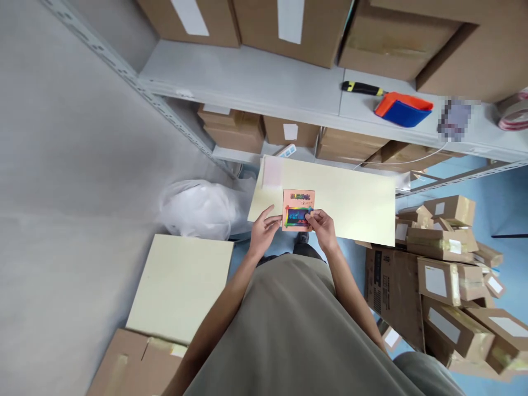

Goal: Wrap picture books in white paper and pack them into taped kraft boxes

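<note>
I hold a small pink card (298, 202) with a colourful printed panel in front of me, above a pale cream board (355, 203). My left hand (263, 231) pinches the card's lower left edge with closed fingers. My right hand (322, 228) grips its lower right corner, thumb on the printed panel. A pale pink slip (273, 174) lies on the board's far left corner.
A grey metal shelf (256, 77) carries cardboard boxes (289, 22), a yellow-black cutter (363, 87), an orange and blue pad (403, 109) and tape rolls (513, 113). Taped parcels (449, 264) pile at right on the blue floor. A white plastic bag (200, 209) and a cream panel (181, 283) sit at left.
</note>
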Motion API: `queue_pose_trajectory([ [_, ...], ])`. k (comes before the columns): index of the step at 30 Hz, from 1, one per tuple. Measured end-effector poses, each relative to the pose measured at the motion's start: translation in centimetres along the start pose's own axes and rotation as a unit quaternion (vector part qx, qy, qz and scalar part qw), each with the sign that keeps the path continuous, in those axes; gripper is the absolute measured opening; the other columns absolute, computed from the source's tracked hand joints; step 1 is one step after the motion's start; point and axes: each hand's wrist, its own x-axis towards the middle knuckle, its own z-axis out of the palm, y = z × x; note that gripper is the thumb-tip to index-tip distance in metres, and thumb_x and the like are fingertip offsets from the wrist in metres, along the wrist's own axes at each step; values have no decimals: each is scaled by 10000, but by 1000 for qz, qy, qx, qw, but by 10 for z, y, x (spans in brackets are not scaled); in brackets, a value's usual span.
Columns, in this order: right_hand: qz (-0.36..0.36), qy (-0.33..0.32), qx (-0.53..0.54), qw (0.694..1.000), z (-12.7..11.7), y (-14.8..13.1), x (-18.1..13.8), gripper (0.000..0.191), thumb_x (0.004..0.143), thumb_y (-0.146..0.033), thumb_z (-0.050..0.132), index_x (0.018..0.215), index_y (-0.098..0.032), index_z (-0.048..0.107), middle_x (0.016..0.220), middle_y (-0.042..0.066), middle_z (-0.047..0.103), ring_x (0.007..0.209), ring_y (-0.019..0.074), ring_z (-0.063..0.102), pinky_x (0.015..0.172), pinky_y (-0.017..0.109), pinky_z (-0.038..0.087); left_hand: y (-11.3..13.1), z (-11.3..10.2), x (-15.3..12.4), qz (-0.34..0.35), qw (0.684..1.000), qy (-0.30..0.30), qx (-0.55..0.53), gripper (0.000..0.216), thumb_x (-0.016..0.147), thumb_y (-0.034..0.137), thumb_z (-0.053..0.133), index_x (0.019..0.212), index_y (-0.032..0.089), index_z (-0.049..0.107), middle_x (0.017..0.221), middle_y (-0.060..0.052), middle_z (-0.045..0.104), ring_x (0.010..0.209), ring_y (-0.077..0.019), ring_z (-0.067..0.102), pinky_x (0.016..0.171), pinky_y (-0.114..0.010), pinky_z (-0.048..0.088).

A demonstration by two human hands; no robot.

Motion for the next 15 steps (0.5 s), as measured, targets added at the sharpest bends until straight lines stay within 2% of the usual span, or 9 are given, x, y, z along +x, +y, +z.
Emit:
queue_pose_trajectory([
  [3,3,0,27,1000,-34,-16,21,576,737,-704,945,880,-239,637,725,-30,687,606,124,571,573,264,485,14,44,26,-24,998,41,-43,779,787,407,870,1491,153,653,1078,-124,860,1060,-289,823,1015,-436,637],
  [8,9,-17,45,999,-83,-38,50,585,722,-713,951,890,-235,658,687,-40,661,581,118,542,546,261,474,34,102,55,-34,994,83,-66,747,713,397,914,1392,158,714,1003,-100,857,1019,-277,819,1003,-429,624],
  [11,10,-22,51,998,-102,-45,62,574,723,-704,950,884,-239,653,666,-50,636,563,114,523,535,259,457,43,121,63,-38,993,97,-60,690,704,419,926,1320,163,748,938,-75,850,970,-263,818,994,-421,617],
  [15,15,-27,49,998,-115,-46,74,556,742,-698,928,877,-243,639,691,-42,659,565,115,534,542,262,457,50,131,68,-48,993,94,-53,634,712,485,926,1238,160,788,882,-62,840,892,-251,813,983,-424,611],
])
